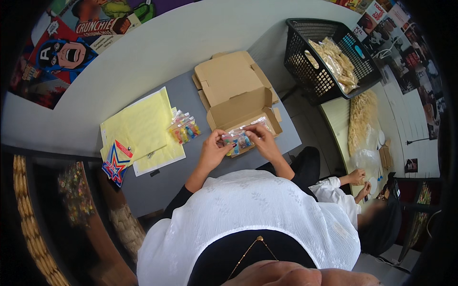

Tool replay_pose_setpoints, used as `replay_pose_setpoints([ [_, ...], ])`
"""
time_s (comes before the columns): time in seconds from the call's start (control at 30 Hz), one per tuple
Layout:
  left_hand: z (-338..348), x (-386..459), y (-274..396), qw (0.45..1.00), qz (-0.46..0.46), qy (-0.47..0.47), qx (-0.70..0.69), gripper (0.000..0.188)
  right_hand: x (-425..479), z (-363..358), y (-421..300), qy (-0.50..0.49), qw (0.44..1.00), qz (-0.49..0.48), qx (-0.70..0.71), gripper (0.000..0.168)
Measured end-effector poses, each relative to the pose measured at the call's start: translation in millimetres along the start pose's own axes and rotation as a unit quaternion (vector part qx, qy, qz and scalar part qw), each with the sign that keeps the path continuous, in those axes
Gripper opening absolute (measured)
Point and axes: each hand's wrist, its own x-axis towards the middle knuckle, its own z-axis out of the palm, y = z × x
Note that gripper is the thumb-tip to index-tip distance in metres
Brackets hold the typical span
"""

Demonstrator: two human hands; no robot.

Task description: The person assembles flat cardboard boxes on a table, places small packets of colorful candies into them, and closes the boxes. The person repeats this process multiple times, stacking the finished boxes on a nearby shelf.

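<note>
My left hand pinches the left side of a small clear zip bag that holds colourful pieces, some blue and yellow. At the bag's right side, the fingers of my right hand grip it too. The bag is over the front part of an open cardboard box, whose lid stands up at the back. Inside the box, towards the right, more clear plastic bags show, partly hidden by my right hand. To the left, a small pile of similar filled zip bags lies by yellow sheets.
Folded cardboard boxes lie behind the open box. Yellow sheets and a star-printed packet cover the table's left. A black plastic basket holding filled bags stands at back right. Another person's hands work at a side table.
</note>
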Motion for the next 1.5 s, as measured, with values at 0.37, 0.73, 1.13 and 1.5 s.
replay_pose_setpoints([
  [0.37,24,10,-9,0.997,0.021,-0.073,0.031,0.034,-1,-7,3,-0.006,0.997,0.068,0.034,0.016],
  [0.73,54,43,-21,0.994,0.033,0.005,0.105,0.040,13,-50,3,0.085,0.922,-0.034,-0.375,0.022],
  [1.13,58,46,-34,0.969,0.102,0.019,0.224,0.037,9,-53,22,0.075,0.944,0.045,-0.319,0.030],
  [1.5,-28,-10,-8,0.950,0.093,0.142,0.262,0.026,20,-54,17,0.076,0.963,0.008,-0.258,0.024],
])
